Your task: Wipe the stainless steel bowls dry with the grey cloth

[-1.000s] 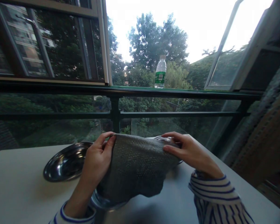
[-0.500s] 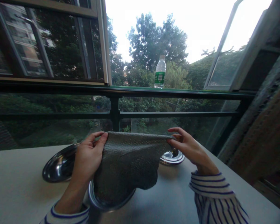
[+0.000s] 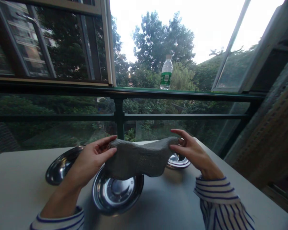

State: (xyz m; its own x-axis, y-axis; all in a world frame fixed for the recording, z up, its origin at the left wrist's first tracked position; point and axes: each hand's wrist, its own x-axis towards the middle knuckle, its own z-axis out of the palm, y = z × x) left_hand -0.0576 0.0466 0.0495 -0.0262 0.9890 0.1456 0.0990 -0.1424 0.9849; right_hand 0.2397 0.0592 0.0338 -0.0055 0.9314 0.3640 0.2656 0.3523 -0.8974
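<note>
A grey textured cloth (image 3: 139, 159) hangs in the air between my two hands, its upper part folded over. My left hand (image 3: 92, 158) grips its left end between thumb and fingers. At the opposite end, my right hand (image 3: 188, 148) pinches the cloth, with the index finger raised off it. Below the cloth lies a shiny metal bowl (image 3: 117, 198), its rear rim covered by the cloth. Behind my left forearm is a second metal bowl or lid (image 3: 60, 169), tilted. Partly hidden by my right hand is a third metal dish (image 3: 179, 163).
The white table (image 3: 16, 179) runs up to a dark green railing (image 3: 144, 93) with glass panels. A clear water bottle (image 3: 166, 73) with a green label stands on the ledge above the rail. A curtain (image 3: 273, 134) hangs at the right, and window frames (image 3: 108, 44) stand open.
The cloth was hanging long and low; now it is folded shorter, uncovering most of the front bowl. My left hand has turned, with its fingers reaching further over the cloth.
</note>
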